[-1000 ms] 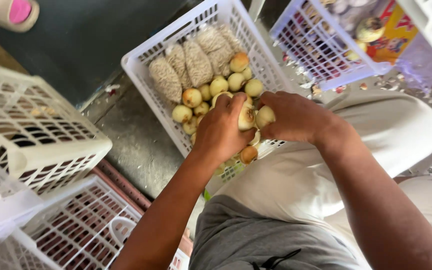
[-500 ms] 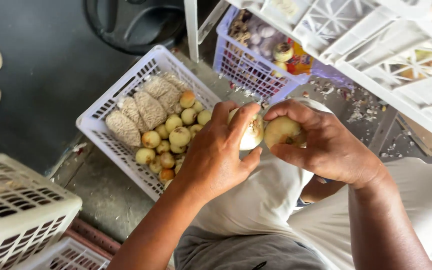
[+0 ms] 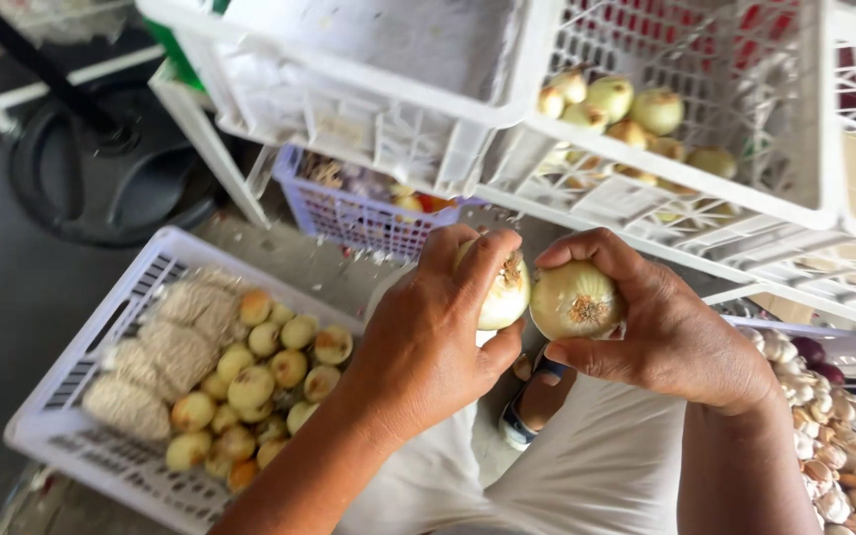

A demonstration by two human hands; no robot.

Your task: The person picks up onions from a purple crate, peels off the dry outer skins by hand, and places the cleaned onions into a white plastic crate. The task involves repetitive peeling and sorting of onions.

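Note:
My left hand (image 3: 428, 332) grips a pale yellow onion (image 3: 503, 292), root end up. My right hand (image 3: 661, 327) holds a second onion (image 3: 575, 300) right beside it, root end facing me. Both onions are held in the air above my lap in light trousers. Below left, a white slotted basket (image 3: 101, 327) on the floor holds several small yellow onions (image 3: 260, 381) and mesh bags of small bulbs (image 3: 165, 347).
White crates sit on a rack above; one crate (image 3: 735, 188) holds several onions. A purple basket (image 3: 354, 213) stands behind the floor basket. At lower right a basket (image 3: 849, 347) holds garlic bulbs. A black round base (image 3: 101, 168) stands at the left.
The view has tilted upward, bringing the rack crates into sight. Both hands have lifted the two onions from the floor basket and hold them higher, turned so the roots show.

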